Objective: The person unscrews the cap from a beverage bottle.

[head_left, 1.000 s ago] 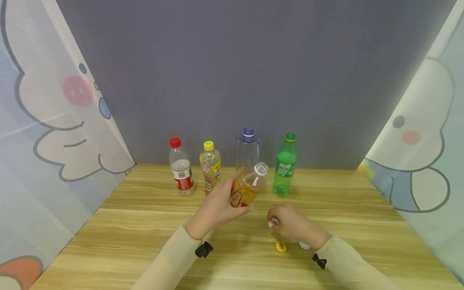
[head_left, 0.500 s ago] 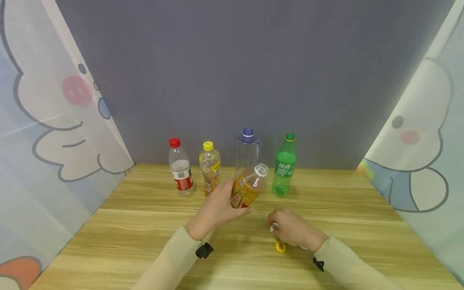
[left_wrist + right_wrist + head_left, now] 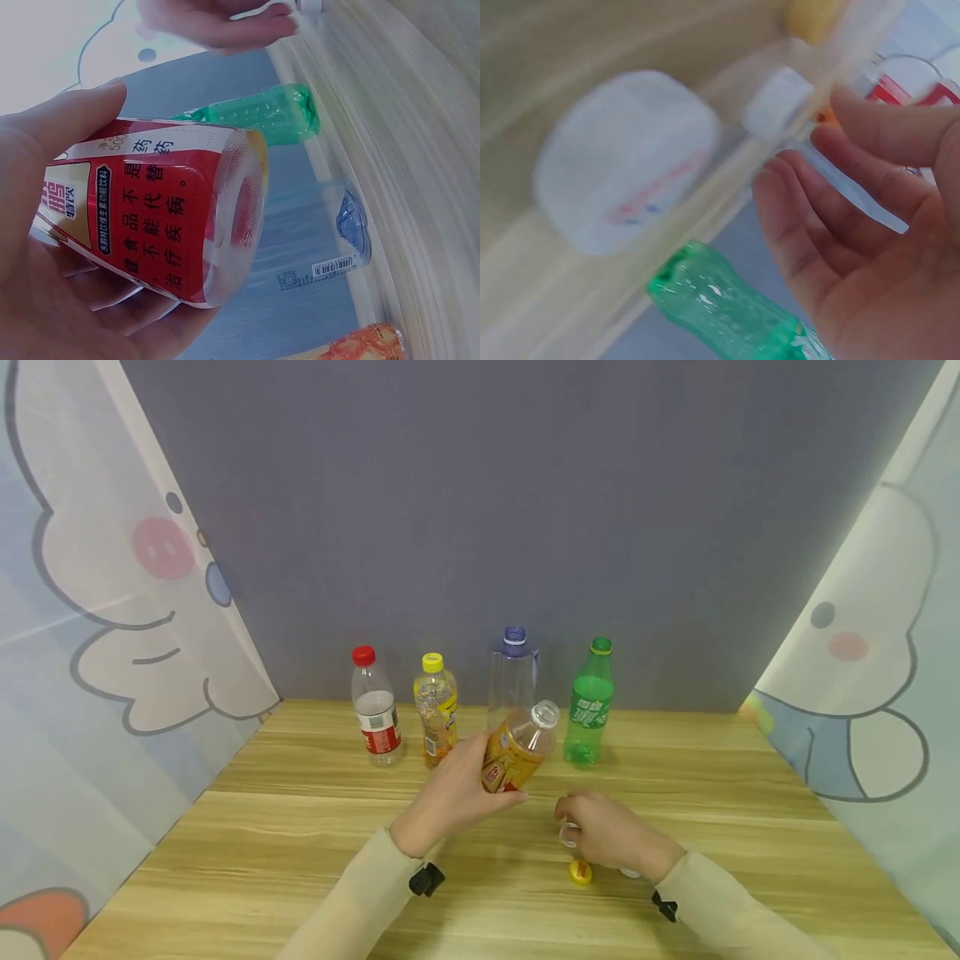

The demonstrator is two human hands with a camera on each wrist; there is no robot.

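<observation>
My left hand (image 3: 453,785) grips a clear plastic bottle with an orange and red label (image 3: 513,758). The bottle leans to the right, its neck uncapped. In the left wrist view, the red side of its label and its base face the camera. Near the table, my right hand (image 3: 611,833) has its thumb apart from its loosely bent fingers. A small white cap (image 3: 780,105) lies right by those fingertips. A thin clear strip (image 3: 847,187) crosses in front of the fingers in the right wrist view. Close to this hand lie a yellow cap (image 3: 580,872) and a white cap with red print (image 3: 630,165).
Along the back of the wooden table (image 3: 300,835) stand a red-capped bottle (image 3: 378,718), a yellow-capped bottle (image 3: 435,710), a tall clear bottle with a blue top (image 3: 513,681) and a green bottle (image 3: 590,706). A grey panel (image 3: 480,527) rises behind them.
My right fingers have lowered the small white cap slightly toward me and loosened from it. The left hand and its bottle have shifted a little to the right.
</observation>
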